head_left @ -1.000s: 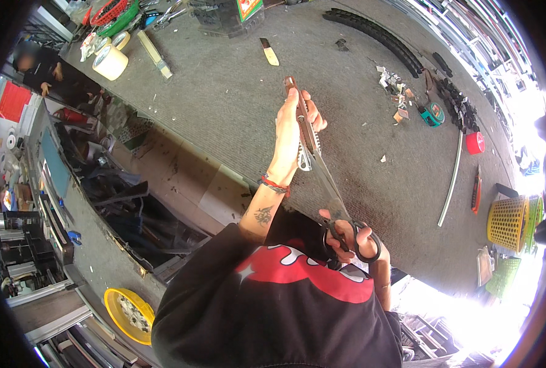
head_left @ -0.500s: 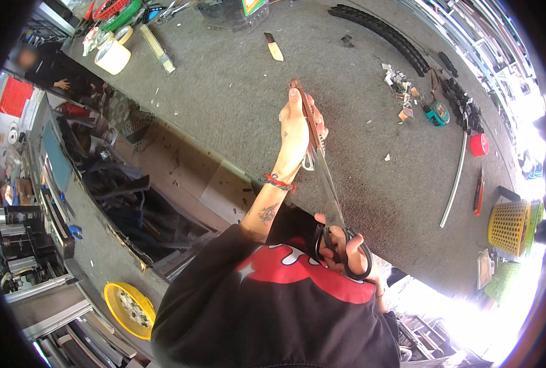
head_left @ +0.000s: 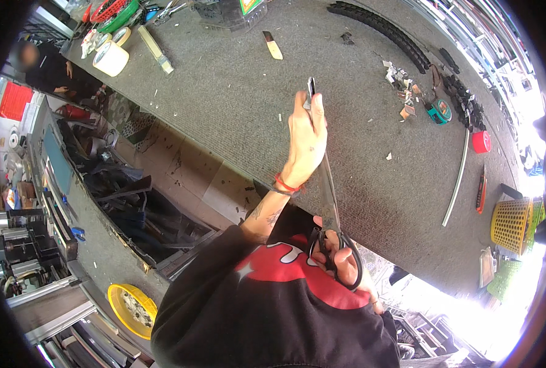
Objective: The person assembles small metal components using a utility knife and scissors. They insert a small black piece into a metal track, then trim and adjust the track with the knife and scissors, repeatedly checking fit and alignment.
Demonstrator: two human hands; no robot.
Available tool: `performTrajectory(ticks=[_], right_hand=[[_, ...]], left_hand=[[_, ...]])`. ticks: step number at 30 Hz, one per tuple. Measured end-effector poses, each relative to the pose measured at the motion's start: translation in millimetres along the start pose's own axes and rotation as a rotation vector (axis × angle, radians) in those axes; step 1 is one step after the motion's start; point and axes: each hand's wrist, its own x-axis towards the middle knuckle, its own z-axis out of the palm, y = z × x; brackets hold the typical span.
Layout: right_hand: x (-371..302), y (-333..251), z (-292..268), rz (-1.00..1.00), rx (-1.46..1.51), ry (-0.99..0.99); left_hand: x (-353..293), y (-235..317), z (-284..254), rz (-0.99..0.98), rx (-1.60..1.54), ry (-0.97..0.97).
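My left hand (head_left: 309, 132) is closed over the table, its back turned up. A narrow dark strip with a pale, shiny edge (head_left: 311, 89) sticks out between its thumb and fingers. What kind of piece it is, and how far it runs under the palm, I cannot tell. Long-bladed scissors with black handles (head_left: 328, 199) are in my right hand (head_left: 344, 265), close to my chest, with fingers through the loops. Their metal blades point away from me and pass behind my left hand, which hides the tips.
The grey carpeted table (head_left: 224, 110) carries a cream-handled blade tool (head_left: 273, 46), a curved black strip (head_left: 383, 30), scraps (head_left: 401, 86), a teal tape measure (head_left: 438, 113) and a red-handled cutter (head_left: 481, 190). Yellow baskets (head_left: 509, 226) stand right. Another person (head_left: 55, 70) is far left.
My left hand has turned over, back up, and shifted slightly right. The brownish length along its fingers is now mostly covered. The scissors have swung a little more upright.
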Motion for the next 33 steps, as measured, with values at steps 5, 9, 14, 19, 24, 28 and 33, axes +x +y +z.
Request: performTrajectory(ticks=[5, 9, 14, 19, 24, 28, 33], right_hand=[[-0.7, 10.0, -8.2, 0.058, 0.104, -0.038], [-15.0, 3.0, -35.4, 0.075, 0.155, 0.271], [-30.0, -9.6, -73.3, -0.333, -0.187, 0.54], [-31.0, -10.4, -86.8, -0.348, -0.231, 0.675], [-13.8, -7.6, -73.5, -0.298, -0.056, 0.488], [1.2, -7.5, -42.4, -0.206, -0.035, 0.382], [14.8, -18.1, -12.5, -0.165, -0.131, 0.152]], left_hand=[[9.4, 12.7, -28.1, -0.16, -0.545, 0.059], [30.4, 35.4, -70.5, 0.058, -0.518, 0.094], [35.9, 38.0, -74.2, 0.069, -0.717, 0.015], [32.0, 33.7, -80.4, -0.016, -0.744, -0.017], [20.0, 28.2, -78.1, -0.072, -0.641, 0.067], [4.1, 34.1, -59.6, -0.031, -0.531, 0.133], [-14.9, 47.6, -40.8, 0.139, -0.392, 0.153]])
